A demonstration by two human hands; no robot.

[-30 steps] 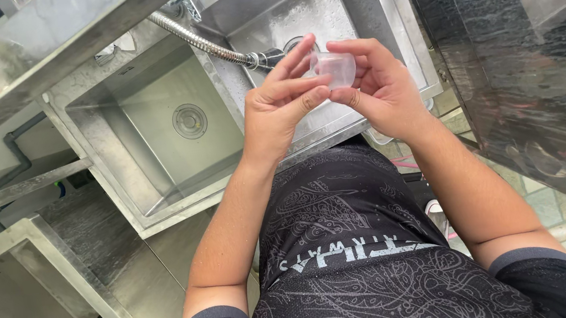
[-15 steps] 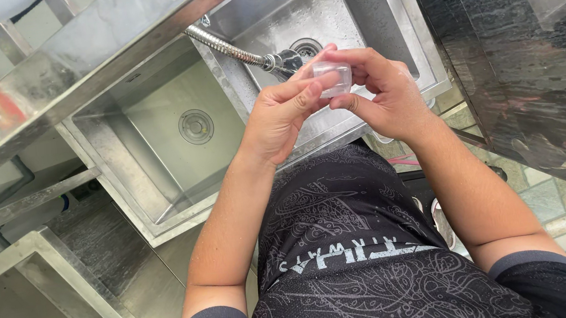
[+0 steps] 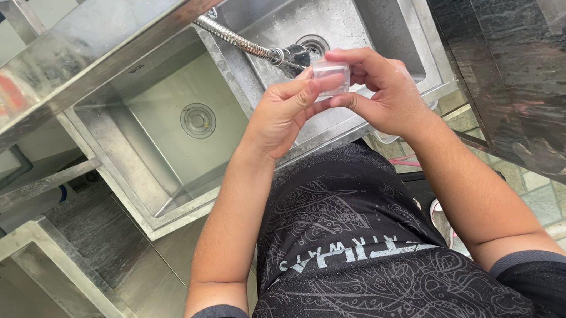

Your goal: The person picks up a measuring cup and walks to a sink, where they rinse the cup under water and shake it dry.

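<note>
1. Being pinched between both hands right now is a small clear plastic container, held up at chest height over the front rim of the right-hand sink basin.
2. The container is being gripped on its left side by the left hand, with the thumb and forefinger closed against it and the other fingers curled loosely underneath.
3. Its right side is being clasped by the right hand, fingers wrapped over the top and thumb pressed up from below, so both hands are closing on the same piece.
4. What is inside the container cannot be told; it is being seen only as a pale, see-through shape.
5. Just behind the hands, a flexible metal spray hose is being seen running diagonally down to its dark nozzle, which is lying near the drain of the right-hand basin.
6. To the left, a second steel basin is being shown with its own round drain, well apart from the hands.
7. A steel shelf is being seen crossing above both basins.
8. On the right, a dark stone counter is being seen beside the right forearm.
9. Lower down, a black patterned shirt is being worn by the person.
</note>
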